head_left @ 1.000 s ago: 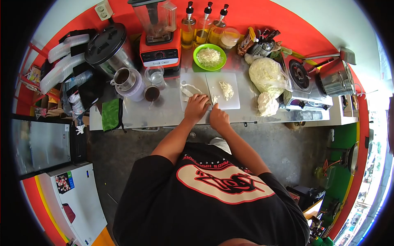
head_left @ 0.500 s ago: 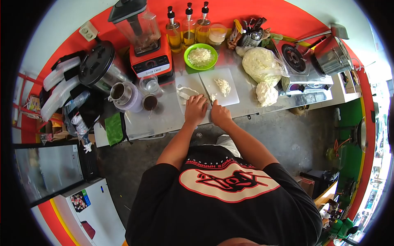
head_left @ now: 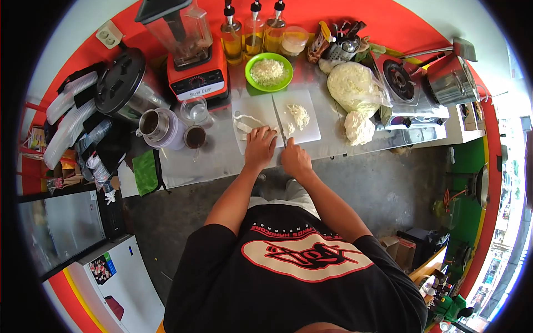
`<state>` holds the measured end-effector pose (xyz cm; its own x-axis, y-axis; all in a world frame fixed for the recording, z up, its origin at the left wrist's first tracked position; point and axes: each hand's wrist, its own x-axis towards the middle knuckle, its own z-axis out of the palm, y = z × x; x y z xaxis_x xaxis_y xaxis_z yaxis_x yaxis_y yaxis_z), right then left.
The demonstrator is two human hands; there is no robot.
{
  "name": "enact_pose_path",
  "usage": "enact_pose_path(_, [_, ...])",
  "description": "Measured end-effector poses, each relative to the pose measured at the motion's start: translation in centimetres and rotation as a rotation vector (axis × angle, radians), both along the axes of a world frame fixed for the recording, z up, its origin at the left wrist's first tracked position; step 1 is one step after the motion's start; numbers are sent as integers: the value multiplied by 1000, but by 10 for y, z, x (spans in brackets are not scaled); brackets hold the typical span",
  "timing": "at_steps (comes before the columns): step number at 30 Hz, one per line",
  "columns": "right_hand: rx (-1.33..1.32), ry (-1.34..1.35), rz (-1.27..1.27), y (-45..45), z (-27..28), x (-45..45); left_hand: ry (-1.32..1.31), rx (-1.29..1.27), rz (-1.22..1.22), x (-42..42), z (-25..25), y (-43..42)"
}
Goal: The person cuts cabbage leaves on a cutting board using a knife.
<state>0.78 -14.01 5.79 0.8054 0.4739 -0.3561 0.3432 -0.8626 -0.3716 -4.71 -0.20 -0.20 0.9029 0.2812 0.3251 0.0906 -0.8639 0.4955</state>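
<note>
My right hand [head_left: 297, 160] is closed round the handle of a kitchen knife [head_left: 278, 119], whose blade points away from me across a white cutting board [head_left: 258, 104]. On the board's near left, my left hand [head_left: 260, 145] has its fingers bent down over a pale piece of what looks like cabbage, mostly hidden beneath them. Pale strips [head_left: 243, 123] lie beyond those fingers. Right of the blade sits a small heap of chopped cabbage [head_left: 298, 115]. A green bowl [head_left: 249, 79] behind the board holds shredded cabbage [head_left: 268, 72].
A plastic bag of cabbage [head_left: 352, 86] and a pale cabbage chunk [head_left: 358, 129] are to the right, before a gas stove [head_left: 413, 114]. Leftward stand a glass of dark liquid [head_left: 195, 136], a clear cup [head_left: 194, 110] and a blender [head_left: 197, 77]. Oil bottles [head_left: 254, 39] line the back.
The view has shifted slightly, so the counter sits a little further left and up. Both hands stay at the board, the knife still in my right hand. The chopped heap looks much the same.
</note>
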Motion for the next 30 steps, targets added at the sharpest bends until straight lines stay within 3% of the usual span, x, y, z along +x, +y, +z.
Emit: enact_pose_path(30, [-39,-45,73,-27,-1,-9,-77,-77,142,13,-7,-10])
